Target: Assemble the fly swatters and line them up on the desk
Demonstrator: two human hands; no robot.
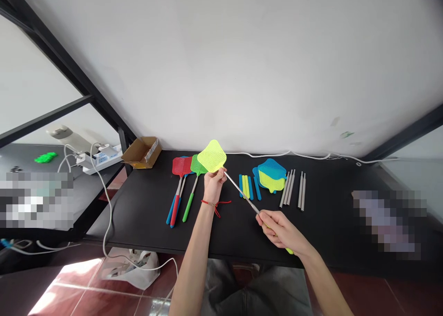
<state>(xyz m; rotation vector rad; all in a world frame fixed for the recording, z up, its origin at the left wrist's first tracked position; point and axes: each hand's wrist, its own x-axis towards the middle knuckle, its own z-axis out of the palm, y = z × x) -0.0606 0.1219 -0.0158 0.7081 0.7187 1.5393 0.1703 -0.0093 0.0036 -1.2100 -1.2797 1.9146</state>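
Note:
I hold a yellow fly swatter over the black table [145, 200]. My left hand [213, 183] is closed on the base of its yellow mesh head [212, 156]. My right hand [281, 229] is closed round its yellow-green handle [289, 250]. The thin metal rod [242, 193] runs slanted between the two hands. A red string bracelet [211, 204] sits on my left wrist.
Three finished swatters [180, 187] in red, blue and green lie at the left. To the right lie loose blue and yellow handles [245, 187], stacked blue and yellow mesh heads [272, 175] and several metal rods [294, 189]. A cardboard box [141, 152] and white cables sit at the back left.

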